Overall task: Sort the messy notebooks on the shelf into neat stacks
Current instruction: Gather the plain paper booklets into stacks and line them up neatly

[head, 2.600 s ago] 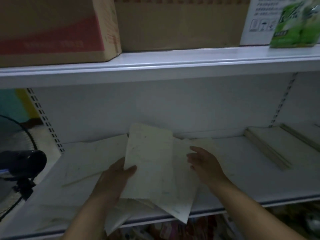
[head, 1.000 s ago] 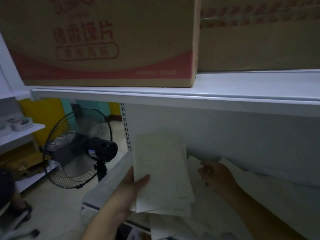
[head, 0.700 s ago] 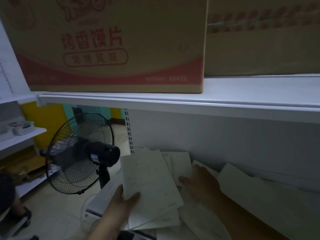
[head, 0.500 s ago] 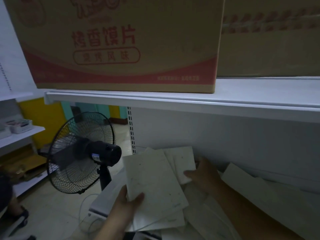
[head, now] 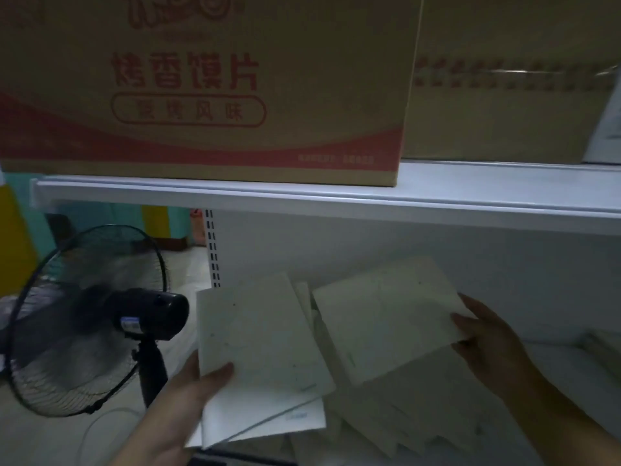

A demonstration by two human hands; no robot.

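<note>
My left hand (head: 191,395) grips a small bundle of pale notebooks (head: 258,344) at its lower left corner, thumb on top, held above the left end of the white shelf (head: 571,371). My right hand (head: 487,341) pinches the right edge of another pale notebook (head: 386,314), lifted and tilted just right of the bundle. Under both lie several loose notebooks (head: 413,415) in a messy overlapping heap on the shelf.
A black standing fan (head: 90,321) stands on the floor just left of the shelf end. The upper shelf board (head: 336,196) hangs close overhead, carrying a red-and-tan carton (head: 201,85) and a plain brown carton (head: 504,95). A neater notebook stack (head: 601,344) shows at the right edge.
My right hand has taken a notebook from the heap and raised it to the right of the bundle. The left hand keeps its bundle, now held slightly lower and flatter.
</note>
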